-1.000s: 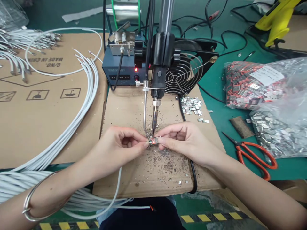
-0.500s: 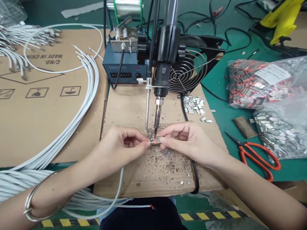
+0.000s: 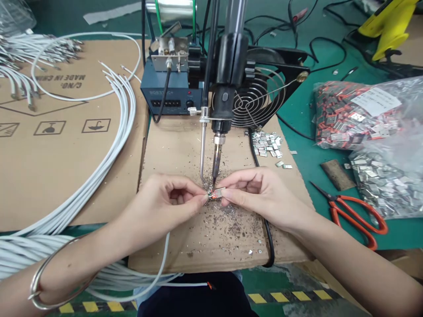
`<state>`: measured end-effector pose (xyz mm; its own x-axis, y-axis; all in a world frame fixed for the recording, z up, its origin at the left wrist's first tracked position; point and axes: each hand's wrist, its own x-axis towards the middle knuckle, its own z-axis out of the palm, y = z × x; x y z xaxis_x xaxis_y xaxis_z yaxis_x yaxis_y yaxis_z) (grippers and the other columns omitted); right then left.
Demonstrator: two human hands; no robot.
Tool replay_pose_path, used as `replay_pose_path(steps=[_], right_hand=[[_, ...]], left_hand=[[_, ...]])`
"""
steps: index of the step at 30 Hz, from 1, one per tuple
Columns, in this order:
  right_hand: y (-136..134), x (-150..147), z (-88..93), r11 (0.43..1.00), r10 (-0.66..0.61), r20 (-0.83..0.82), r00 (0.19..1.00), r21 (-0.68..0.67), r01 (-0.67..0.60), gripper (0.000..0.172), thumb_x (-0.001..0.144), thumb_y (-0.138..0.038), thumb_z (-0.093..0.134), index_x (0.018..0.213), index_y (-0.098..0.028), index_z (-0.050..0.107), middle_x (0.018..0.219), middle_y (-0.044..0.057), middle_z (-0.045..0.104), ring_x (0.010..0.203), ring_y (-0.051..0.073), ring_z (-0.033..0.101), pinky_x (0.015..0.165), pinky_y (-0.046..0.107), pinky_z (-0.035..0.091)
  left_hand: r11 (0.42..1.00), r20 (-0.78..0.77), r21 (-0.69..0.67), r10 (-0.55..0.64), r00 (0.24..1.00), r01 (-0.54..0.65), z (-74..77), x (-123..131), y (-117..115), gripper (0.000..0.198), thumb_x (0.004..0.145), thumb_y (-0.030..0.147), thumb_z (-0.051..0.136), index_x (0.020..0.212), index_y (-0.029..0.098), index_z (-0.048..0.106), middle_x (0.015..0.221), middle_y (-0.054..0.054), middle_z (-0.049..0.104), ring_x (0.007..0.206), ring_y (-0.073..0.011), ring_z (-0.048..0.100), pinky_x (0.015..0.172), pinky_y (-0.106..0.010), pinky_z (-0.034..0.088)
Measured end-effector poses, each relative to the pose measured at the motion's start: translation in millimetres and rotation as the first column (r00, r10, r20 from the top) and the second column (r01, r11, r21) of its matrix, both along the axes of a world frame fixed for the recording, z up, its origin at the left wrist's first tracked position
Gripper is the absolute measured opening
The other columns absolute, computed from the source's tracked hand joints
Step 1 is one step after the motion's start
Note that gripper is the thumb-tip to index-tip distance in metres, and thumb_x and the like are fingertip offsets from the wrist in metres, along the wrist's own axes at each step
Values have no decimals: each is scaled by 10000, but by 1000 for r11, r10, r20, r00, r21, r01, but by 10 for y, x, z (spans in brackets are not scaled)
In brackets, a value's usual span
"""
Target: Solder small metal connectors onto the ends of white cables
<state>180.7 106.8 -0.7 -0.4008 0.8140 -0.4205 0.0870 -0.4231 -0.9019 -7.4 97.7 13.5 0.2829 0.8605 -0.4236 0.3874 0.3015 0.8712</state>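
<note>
My right hand (image 3: pixel 253 193) pinches a small USB connector (image 3: pixel 218 193) with a silver shell and an orange-red part. My left hand (image 3: pixel 175 198) is closed at the wire end of a white cable (image 3: pixel 164 255), which hangs down below the palm. Thin wires meet the connector's left end between the two hands. Directly above this joint is the tip of a mounted soldering iron (image 3: pixel 216 163), seeming to touch it or nearly so. A thin metal solder feed tube (image 3: pixel 202 154) comes down just left of the iron.
A blue soldering unit (image 3: pixel 165 94) and a round fan grille (image 3: pixel 254 97) stand behind. At right lie orange-handled scissors (image 3: pixel 355 215), a bag of orange connectors (image 3: pixel 353 119) and a bag of metal parts (image 3: pixel 376 185). White cables (image 3: pixel 115 149) lie at left. Solder crumbs dot the cardboard (image 3: pixel 178 145).
Both hands stay almost where they were. The connector has tilted and shifted very slightly to the right under the iron's tip.
</note>
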Motion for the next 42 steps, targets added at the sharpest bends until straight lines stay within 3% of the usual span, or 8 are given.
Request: replay_pose_path(steps=[21, 32, 42], right_hand=[[5, -27, 38, 999, 20, 49, 999, -33, -18, 50, 678, -151, 677, 726, -142, 689, 575, 1, 672, 543, 91, 605, 538, 206, 474], [-25, 63, 39, 994, 106, 19, 994, 15, -106, 92, 697, -167, 674, 779, -128, 689, 633, 20, 688, 560, 88, 599, 521, 203, 463], [-30, 106, -13, 986, 164, -21, 986, 26, -163, 112, 719, -195, 676, 809, -128, 688, 697, 41, 712, 618, 96, 640, 567, 199, 497]], left_hand=[[999, -30, -21, -49, 998, 48, -31, -8, -9, 157, 716, 254, 621, 702, 128, 713, 595, -29, 647, 525, -101, 475, 470, -200, 356], [998, 122, -44, -49, 991, 54, -17, 19, -129, 94, 720, 194, 633, 704, 147, 713, 552, 15, 611, 451, -76, 458, 411, -175, 376], [999, 160, -26, -40, 986, 44, -69, 18, -165, 71, 705, 179, 646, 674, 161, 707, 486, 35, 564, 419, -76, 470, 389, -160, 380]])
